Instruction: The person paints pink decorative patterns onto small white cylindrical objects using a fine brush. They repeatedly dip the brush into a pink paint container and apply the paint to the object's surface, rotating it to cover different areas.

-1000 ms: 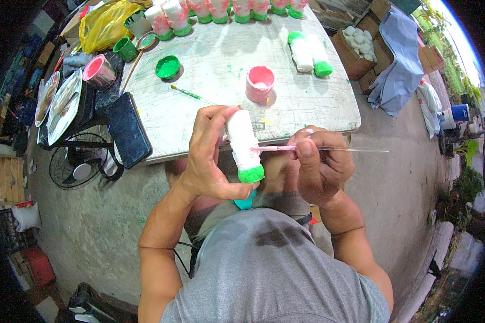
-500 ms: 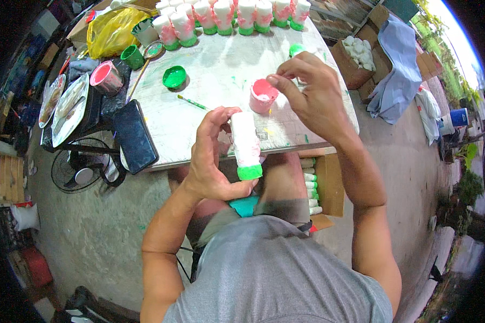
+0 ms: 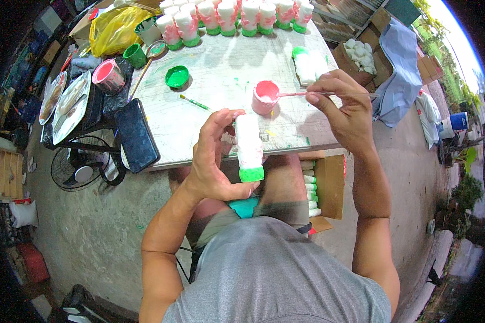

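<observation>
My left hand (image 3: 213,156) grips a white textured cylinder (image 3: 249,137) with a green band at its lower end and faint pink marks, thumb and fingers at its two ends. My right hand (image 3: 339,107) pinches a thin pink-coated brush (image 3: 293,95), whose tip is at the rim of a pink paint cup (image 3: 264,106) on the white table (image 3: 210,140). A green-handled brush (image 3: 195,102) lies beside the cup, and a green paint lid (image 3: 178,82) sits farther left. White pieces with green ends (image 3: 306,70) lie at the table's right.
Rows of painted pieces (image 3: 218,19) stand along the back. A phone (image 3: 137,137), plates (image 3: 70,105), paint cans (image 3: 109,83) and a yellow bag (image 3: 113,32) are at the left, above a fan (image 3: 75,164). An open carton (image 3: 331,188) sits below the table; boxes (image 3: 355,56) stand right.
My right hand left the cylinder for the pink cup, then shifted a little right with the brush tip at the rim. My left hand still holds the cylinder.
</observation>
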